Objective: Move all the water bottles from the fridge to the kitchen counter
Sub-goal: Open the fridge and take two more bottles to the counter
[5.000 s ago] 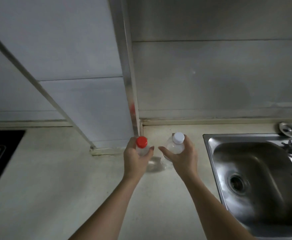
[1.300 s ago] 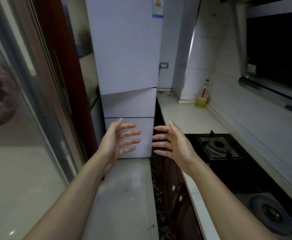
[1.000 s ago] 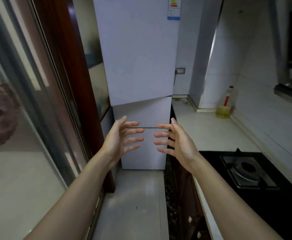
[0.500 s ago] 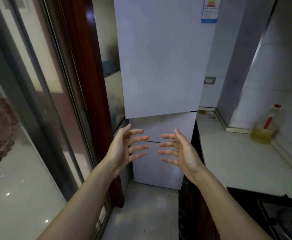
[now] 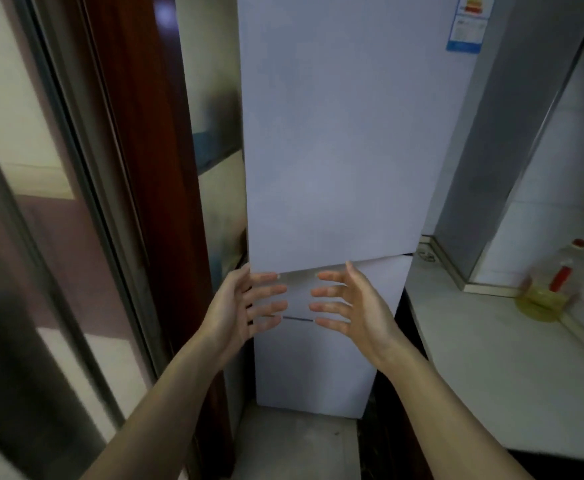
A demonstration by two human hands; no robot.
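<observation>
A tall white fridge [image 5: 332,133] stands straight ahead with all its doors closed. My left hand [image 5: 245,303] and my right hand [image 5: 353,306] are held up in front of its lower doors, palms facing each other, fingers spread and holding nothing. Neither hand touches the fridge. No water bottle is in view. The pale kitchen counter [image 5: 491,358] runs along the right side.
A bottle of yellow oil with a red cap [image 5: 550,289] stands in the counter's far corner. A dark wooden door frame [image 5: 145,168] and a glass sliding door [image 5: 41,237] line the left. A narrow strip of floor [image 5: 294,445] leads to the fridge.
Five seconds ago both hands held bottles on the counter by the sink. Since then I have turned and come closer to the fridge, with both hands empty and raised.
</observation>
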